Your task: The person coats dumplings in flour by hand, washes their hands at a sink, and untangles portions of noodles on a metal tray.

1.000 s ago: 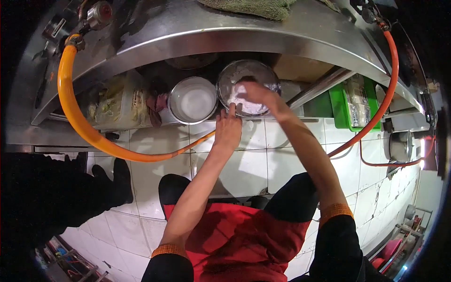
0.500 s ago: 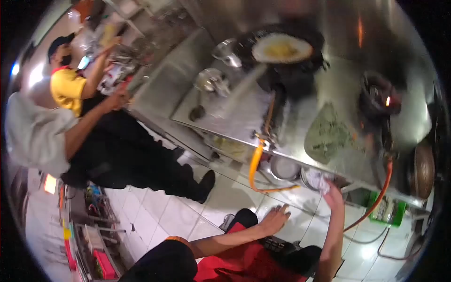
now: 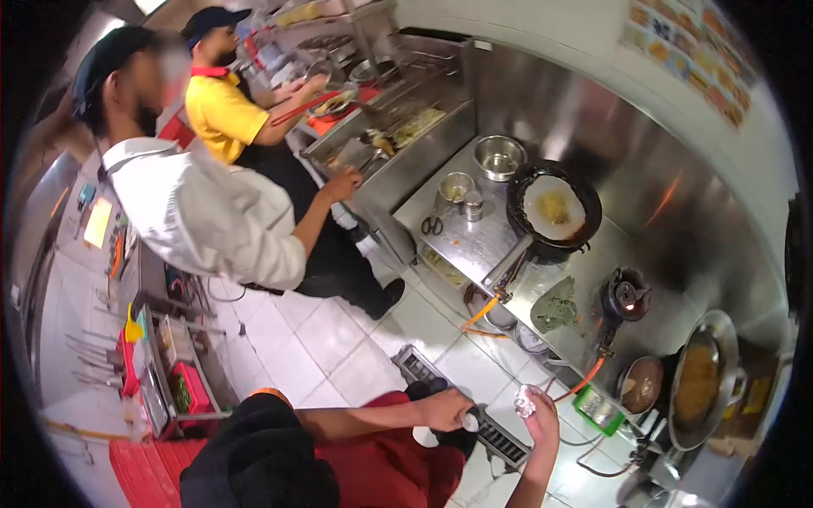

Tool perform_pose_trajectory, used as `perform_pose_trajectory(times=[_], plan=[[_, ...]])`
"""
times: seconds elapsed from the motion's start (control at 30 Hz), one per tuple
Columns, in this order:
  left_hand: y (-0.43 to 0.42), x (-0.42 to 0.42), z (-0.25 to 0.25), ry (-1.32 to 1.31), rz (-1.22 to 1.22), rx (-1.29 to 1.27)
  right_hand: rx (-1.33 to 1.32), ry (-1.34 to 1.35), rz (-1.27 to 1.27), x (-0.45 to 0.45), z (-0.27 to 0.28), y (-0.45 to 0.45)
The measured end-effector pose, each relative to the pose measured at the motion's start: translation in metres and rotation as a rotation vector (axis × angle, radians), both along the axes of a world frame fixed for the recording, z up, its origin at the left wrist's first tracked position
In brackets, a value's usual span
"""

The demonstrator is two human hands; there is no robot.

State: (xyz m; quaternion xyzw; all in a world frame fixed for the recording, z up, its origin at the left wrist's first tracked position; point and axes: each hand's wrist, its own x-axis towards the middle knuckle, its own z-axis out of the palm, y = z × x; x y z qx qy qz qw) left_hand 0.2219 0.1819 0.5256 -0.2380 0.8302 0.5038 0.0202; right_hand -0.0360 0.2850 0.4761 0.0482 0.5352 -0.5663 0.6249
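Note:
My right hand (image 3: pixel 542 423) is raised at the lower right, its fingers closed round a crumpled whitish wad (image 3: pixel 527 400); whether it is cloth, paper or plastic I cannot tell. Over the floor drain, my left hand (image 3: pixel 442 411) is closed, with a small pale bit (image 3: pixel 468 420) showing at its fingertips. On the steel counter, a frying pan (image 3: pixel 515 199) sits on a burner and holds a pale, flat round (image 3: pixel 555 208) with a yellow middle. Nearer to me lies a flat greenish-grey piece (image 3: pixel 555 306). Neither hand touches the pan or the counter.
A second burner (image 3: pixel 627 296) shows a small flame. A large metal wok (image 3: pixel 703 381) and a smaller pan (image 3: pixel 641 385) stand at right, near a green basket (image 3: pixel 598 411). Steel pots (image 3: pixel 500 157) and scissors (image 3: pixel 432 225) rest on the counter. Two co-workers (image 3: pixel 212 212) stand at left.
The view has swung up and sharpened. My right hand has lifted the wad away from the pots under the counter edge. My left hand's outstretched fingers have closed.

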Motion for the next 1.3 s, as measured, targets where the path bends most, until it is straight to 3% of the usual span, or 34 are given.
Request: perform_pose_trajectory(times=[0.1, 0.17, 0.27, 0.33, 0.4, 0.43, 0.47, 0.53, 0.57, 0.6, 0.63, 0.67, 0.73, 0.87, 0.93, 1.0, 1.17, 1.3], plan=[[-0.016, 0.029, 0.034, -0.034, 0.179, 0.015, -0.048, 0.003, 0.010, 0.002, 0.088, -0.017], [-0.028, 0.057, 0.028, -0.067, 0.325, 0.019, -0.085, 0.048, 0.056, 0.001, 0.134, -0.033], [-0.045, 0.123, -0.037, -0.075, 0.528, -0.053, -0.095, 0.125, 0.081, 0.009, 0.181, -0.061], [-0.057, 0.177, -0.059, -0.193, 0.527, -0.103, -0.133, 0.145, 0.106, 0.015, 0.198, -0.080], [-0.048, 0.244, -0.110, -0.452, 0.622, -0.066, -0.107, 0.173, 0.117, 0.024, 0.212, -0.101], [-0.032, 0.280, -0.135, -0.508, 0.799, -0.043, -0.117, 0.151, 0.136, 0.029, 0.218, -0.113], [-0.018, 0.323, -0.172, -0.595, 0.696, -0.072, -0.128, 0.128, 0.154, 0.034, 0.224, -0.123], [0.001, 0.360, -0.131, -0.873, 0.805, 0.120, -0.128, 0.138, 0.192, 0.045, 0.235, -0.143], [0.023, 0.393, -0.154, -0.873, 0.707, 0.059, -0.157, 0.117, 0.201, 0.054, 0.241, -0.150], [0.034, 0.409, -0.149, -0.921, 0.777, 0.176, -0.189, 0.095, 0.210, 0.062, 0.247, -0.157], [0.047, 0.425, -0.148, -0.944, 0.656, 0.199, -0.192, 0.059, 0.192, 0.071, 0.252, -0.163], [0.052, 0.422, -0.122, -0.946, 0.949, 0.398, -0.189, 0.066, 0.193, 0.077, 0.251, -0.168], [0.074, 0.438, -0.138, -0.832, 1.096, 0.462, -0.189, 0.062, 0.246, 0.086, 0.245, -0.177], [0.087, 0.428, -0.159, -0.742, 0.896, 0.191, -0.185, 0.116, 0.285, 0.106, 0.267, -0.211], [0.065, 0.386, -0.129, -0.744, 1.191, 0.345, -0.168, 0.143, 0.315, 0.108, 0.275, -0.233], [0.050, 0.360, -0.124, -0.651, 1.186, 0.289, -0.347, 0.090, 0.369, 0.111, 0.283, -0.256], [0.008, 0.313, -0.114, -0.458, 1.308, 0.162, -0.353, 0.108, 0.355, 0.134, 0.305, -0.275], [-0.015, 0.312, -0.092, -0.402, 1.378, 0.138, -0.306, 0.096, 0.418, 0.144, 0.275, -0.251]])
